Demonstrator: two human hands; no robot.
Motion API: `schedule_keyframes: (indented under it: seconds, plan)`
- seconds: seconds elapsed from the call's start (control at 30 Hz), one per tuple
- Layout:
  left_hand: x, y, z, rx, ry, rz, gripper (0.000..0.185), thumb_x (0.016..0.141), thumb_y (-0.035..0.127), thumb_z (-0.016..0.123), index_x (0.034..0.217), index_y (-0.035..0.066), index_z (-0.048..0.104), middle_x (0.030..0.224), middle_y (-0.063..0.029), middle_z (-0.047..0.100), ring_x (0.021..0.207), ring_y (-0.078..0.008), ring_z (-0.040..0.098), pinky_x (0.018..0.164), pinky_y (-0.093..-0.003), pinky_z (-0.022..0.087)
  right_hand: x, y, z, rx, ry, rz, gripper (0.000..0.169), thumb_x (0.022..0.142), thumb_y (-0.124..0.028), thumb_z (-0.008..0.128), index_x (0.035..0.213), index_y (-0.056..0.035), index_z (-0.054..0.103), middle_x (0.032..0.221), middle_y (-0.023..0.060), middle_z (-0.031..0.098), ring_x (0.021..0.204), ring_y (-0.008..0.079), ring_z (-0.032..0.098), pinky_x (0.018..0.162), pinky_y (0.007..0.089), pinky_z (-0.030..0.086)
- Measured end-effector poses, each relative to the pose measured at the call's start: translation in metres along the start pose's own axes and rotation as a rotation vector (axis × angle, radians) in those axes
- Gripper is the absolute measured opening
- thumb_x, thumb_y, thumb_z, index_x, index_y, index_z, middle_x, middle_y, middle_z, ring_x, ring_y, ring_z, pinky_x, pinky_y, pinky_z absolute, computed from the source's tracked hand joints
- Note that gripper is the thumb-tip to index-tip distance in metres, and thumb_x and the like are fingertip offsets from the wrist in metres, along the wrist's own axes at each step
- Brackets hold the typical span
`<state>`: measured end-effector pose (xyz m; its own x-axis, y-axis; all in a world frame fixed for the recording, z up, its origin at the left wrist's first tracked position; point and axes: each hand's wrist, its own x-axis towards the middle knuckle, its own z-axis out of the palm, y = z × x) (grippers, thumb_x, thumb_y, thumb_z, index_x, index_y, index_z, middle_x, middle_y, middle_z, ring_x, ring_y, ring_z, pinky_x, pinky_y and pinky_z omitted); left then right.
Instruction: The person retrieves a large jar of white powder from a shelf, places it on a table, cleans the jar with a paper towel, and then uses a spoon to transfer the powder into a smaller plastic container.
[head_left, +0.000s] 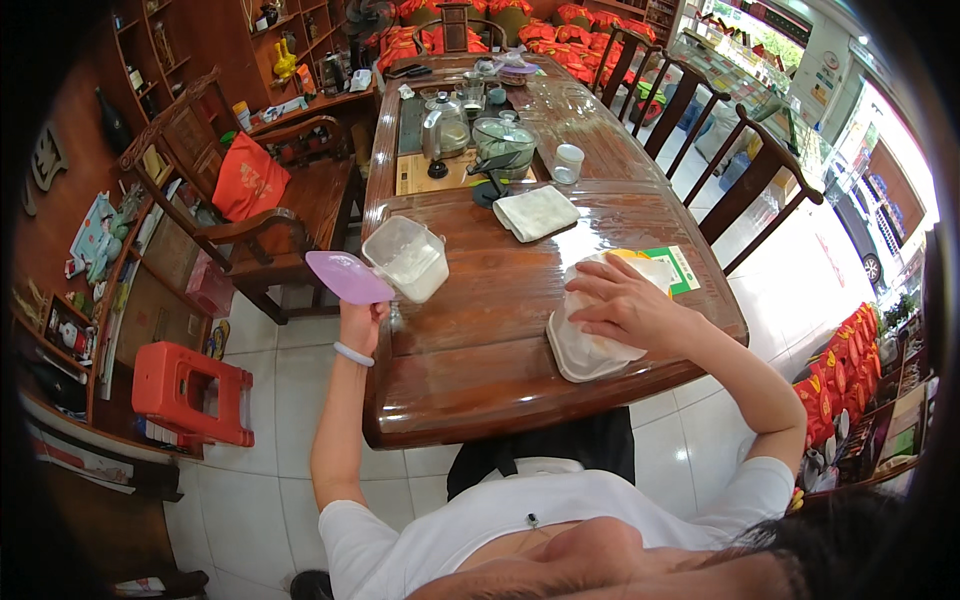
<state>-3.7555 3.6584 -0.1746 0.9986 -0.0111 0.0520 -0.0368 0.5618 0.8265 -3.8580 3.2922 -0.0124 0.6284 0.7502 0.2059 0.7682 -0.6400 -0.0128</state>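
Observation:
My left hand grips a shallow purple plastic piece, a lid or small dish, at the table's left edge. Just beyond it a clear plastic tub with white contents stands on the table; its lid is flipped back. On the right, my right hand lies with spread fingers on a thin white plastic bag. The bag covers a pale container, whose contents I cannot tell. Behind the bag, a green and white printed card lies beside something yellow.
A folded white towel, a phone stand, a lidded glass pot, a glass kettle and a lidded jar stand farther back. Wooden chairs line the right side. A red plastic stool is on the left floor.

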Motion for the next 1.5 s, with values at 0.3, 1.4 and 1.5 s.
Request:
schedule_keyframes:
  seconds: [0.3, 1.4, 1.5]
  plan:
    - [-0.021, 0.003, 0.016, 0.045, -0.037, -0.017, 0.009, 0.092, 0.015, 0.047, 0.097, 0.009, 0.052, 0.074, 0.0012, 0.049, 0.056, -0.0068, 0.041, 0.048, -0.0213, 0.031, 0.022, 0.068, 0.023, 0.36, -0.055, 0.284, 0.028, 0.086, -0.028, 0.056, 0.088, -0.0029, 0.068, 0.09, 0.0124, 0.066, 0.086, 0.0299, 0.06, 0.077, 0.0394, 0.047]
    - [0.041, -0.077, 0.02, -0.008, 0.1, -0.05, 0.005, 0.087, 0.002, 0.051, 0.087, 0.005, 0.054, 0.07, -0.001, 0.052, 0.054, -0.0084, 0.044, 0.045, -0.0228, 0.034, 0.007, 0.053, 0.002, 0.208, -0.061, -0.016, 0.029, 0.092, -0.031, 0.05, 0.106, -0.0101, 0.065, 0.121, 0.0094, 0.055, 0.115, 0.0277, 0.047, 0.093, 0.0381, 0.04]
    - [0.039, -0.077, 0.019, -0.024, 0.113, -0.044, 0.005, 0.086, 0.001, 0.051, 0.087, 0.004, 0.055, 0.07, -0.0014, 0.052, 0.054, -0.0088, 0.044, 0.045, -0.0234, 0.035, 0.005, 0.066, 0.011, 0.34, 0.022, 0.231, 0.031, 0.092, -0.032, 0.05, 0.104, -0.0074, 0.064, 0.112, 0.0121, 0.059, 0.105, 0.0299, 0.053, 0.09, 0.0373, 0.042]
